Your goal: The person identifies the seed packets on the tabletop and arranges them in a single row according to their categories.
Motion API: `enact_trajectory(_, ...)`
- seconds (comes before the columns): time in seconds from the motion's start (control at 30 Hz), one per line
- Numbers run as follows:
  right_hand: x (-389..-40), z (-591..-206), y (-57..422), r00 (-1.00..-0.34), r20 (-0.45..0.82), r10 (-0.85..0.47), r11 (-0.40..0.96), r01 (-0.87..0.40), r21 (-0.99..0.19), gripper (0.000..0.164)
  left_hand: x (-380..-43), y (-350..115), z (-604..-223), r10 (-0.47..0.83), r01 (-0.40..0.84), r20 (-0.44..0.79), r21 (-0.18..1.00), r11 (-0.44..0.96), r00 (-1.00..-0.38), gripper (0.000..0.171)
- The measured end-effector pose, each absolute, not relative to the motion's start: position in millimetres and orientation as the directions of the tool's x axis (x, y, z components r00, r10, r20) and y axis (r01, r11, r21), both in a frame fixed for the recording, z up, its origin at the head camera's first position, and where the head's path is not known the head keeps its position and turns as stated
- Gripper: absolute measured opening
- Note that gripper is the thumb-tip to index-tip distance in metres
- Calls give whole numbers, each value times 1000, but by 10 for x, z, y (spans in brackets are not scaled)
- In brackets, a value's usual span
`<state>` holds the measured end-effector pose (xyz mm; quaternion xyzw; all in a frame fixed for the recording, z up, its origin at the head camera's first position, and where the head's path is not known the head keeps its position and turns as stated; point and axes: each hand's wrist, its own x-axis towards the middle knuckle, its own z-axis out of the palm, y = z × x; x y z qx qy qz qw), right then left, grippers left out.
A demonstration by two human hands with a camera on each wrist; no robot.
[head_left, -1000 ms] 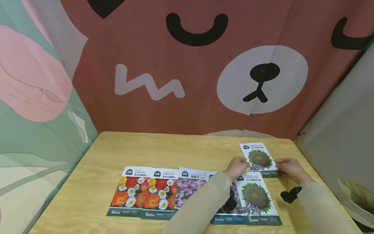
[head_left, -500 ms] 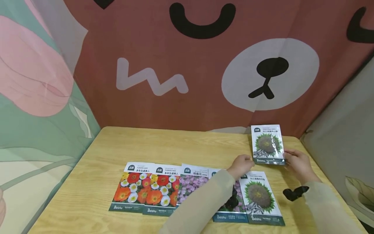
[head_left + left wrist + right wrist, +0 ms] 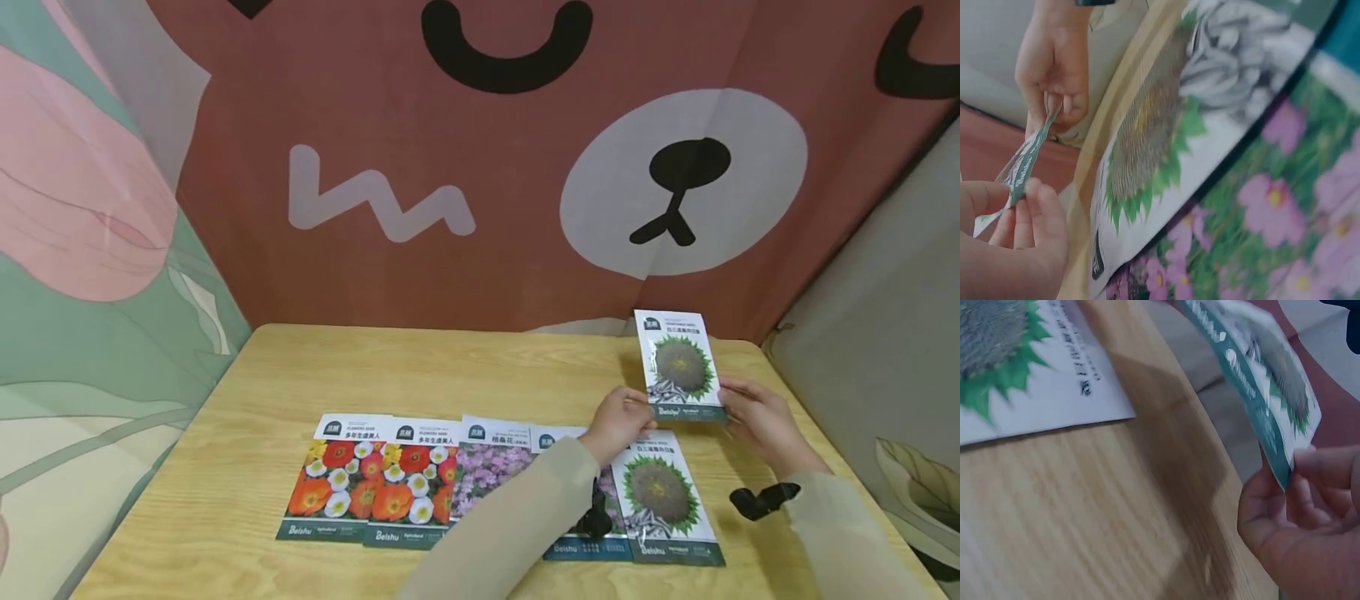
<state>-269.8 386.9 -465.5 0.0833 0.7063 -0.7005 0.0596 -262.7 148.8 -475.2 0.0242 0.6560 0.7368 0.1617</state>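
A white seed packet (image 3: 681, 365) printed with a sunflower head is held up above the table's far right part. My right hand (image 3: 765, 421) pinches its lower right corner between thumb and fingers, as the right wrist view also shows. At the lower left corner, my left hand (image 3: 618, 423) pinches the same packet; in the left wrist view the thumb and fingers (image 3: 1035, 215) close on its edge. Just below lies a second sunflower seed packet (image 3: 663, 496), at the right end of a row, overlapping a pink-flower seed packet (image 3: 1272, 212).
Further left in the row are two poppy seed packets (image 3: 330, 483) and a purple-flower packet (image 3: 487, 471), partly behind my left sleeve (image 3: 510, 521). The wooden table (image 3: 195, 492) ends at a printed bear curtain (image 3: 375, 283).
The held sunflower packet has been lifted and tilted up from the table. My left hand came off it half a second ago and now grips its lower left corner again.
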Motion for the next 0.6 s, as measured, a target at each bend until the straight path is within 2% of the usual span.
enact_trajectory(0.1, -2678, -4672, 3879, -981, -194, 0, 88, 194, -977, 13, -2582, 1476, -4753, 294, -227, -180, 965, -133, -939, 14)
enact_trajectory(0.17, -2634, -4695, 3905, -977, -211, -15, 193, 204, -960, 12, -2522, 1477, -4771, 301, -238, -189, 962, -135, -935, 14)
enact_trajectory(0.3, -2533, -4740, 3995, -964, -259, -56, 373, 220, -901, 40, -2416, 1480, -4784, 319, -257, -206, 958, -126, -925, 11)
enact_trajectory(0.4, -2483, -4735, 4126, -942, -311, -125, 410, 237, -881, 53, -2370, 1494, -4766, 347, -259, -205, 959, -115, -915, 9)
enact_trajectory(0.6, -2428, -4695, 4446, -855, -402, -328, 292, 313, -904, 17, -2269, 1585, -4810, 358, -270, -223, 959, -88, -907, 9)
